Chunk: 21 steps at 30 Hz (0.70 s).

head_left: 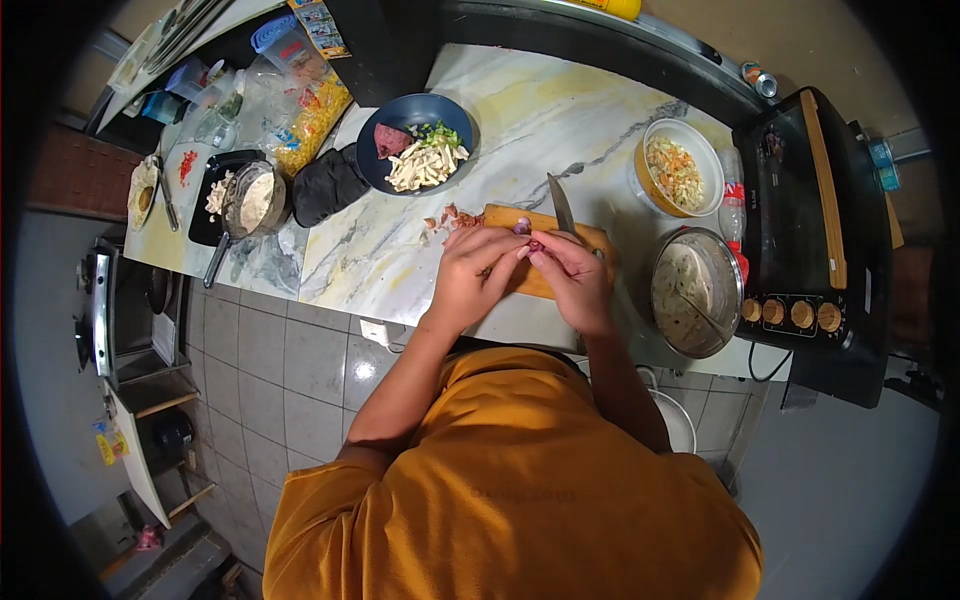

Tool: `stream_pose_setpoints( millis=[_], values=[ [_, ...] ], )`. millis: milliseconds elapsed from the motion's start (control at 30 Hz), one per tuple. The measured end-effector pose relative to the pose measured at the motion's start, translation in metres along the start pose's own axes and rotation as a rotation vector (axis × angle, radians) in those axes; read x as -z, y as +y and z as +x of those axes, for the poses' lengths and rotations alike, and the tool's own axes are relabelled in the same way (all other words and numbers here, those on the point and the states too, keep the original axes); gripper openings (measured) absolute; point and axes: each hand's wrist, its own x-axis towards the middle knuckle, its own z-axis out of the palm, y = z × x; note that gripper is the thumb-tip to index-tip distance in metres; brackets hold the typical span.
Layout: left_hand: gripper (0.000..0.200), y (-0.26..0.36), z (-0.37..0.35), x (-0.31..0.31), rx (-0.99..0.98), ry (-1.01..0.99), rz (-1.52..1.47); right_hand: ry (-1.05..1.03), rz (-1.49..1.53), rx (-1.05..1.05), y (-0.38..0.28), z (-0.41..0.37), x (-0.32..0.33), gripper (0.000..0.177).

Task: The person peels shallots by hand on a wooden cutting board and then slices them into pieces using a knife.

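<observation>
The shirt [520, 420] on the person is orange-brown, with faint letters [525, 494] on it that I can't make out. A bottle [732, 205] by the big black oven [790, 230] has a red label, and its words are too small to read. So are the oven's marks, next to its four round wooden knobs [802, 315]. A can [760, 80] stands behind the oven, and a colourful printed sheet [320, 28] sits on something black at the back.

The surface [570, 110] is white and shiny like stone, with yellow and gray streaks. Gray square tiles [250, 340] cover the floor.

The left hand [470, 275] and the right hand [580, 288] are close together, both pinching a small purple onion [537, 247] in their fingertips. It is above the wooden board [500, 216], where a knife [560, 203] lies with its blade sticking past the far edge. Brown-red peels [455, 217] lie just left of the board. A dark blue pan [462, 118] of food is farther back, and two bowls, one yellow and white [650, 195], one metal [737, 295], are on the right.
</observation>
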Motion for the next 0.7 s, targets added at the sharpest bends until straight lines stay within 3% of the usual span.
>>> stream_pose_setpoints(
  millis=[67, 400, 700],
  values=[
    [0.014, -0.0028, -0.0008, -0.0003, -0.119, 0.029, 0.155, 0.003, 0.001, 0.006, -0.0001, 0.0002, -0.0003, 0.029],
    [0.012, 0.0028, 0.0021, -0.0002, -0.178, 0.073, 0.245, 0.032, -0.053, 0.011, -0.0001, -0.0001, -0.0035, 0.026],
    [0.010, -0.0049, -0.0051, -0.0091, 0.023, 0.117, 0.121, 0.052, 0.039, -0.084, -0.0041, 0.0019, -0.0055, 0.026]
  ],
)
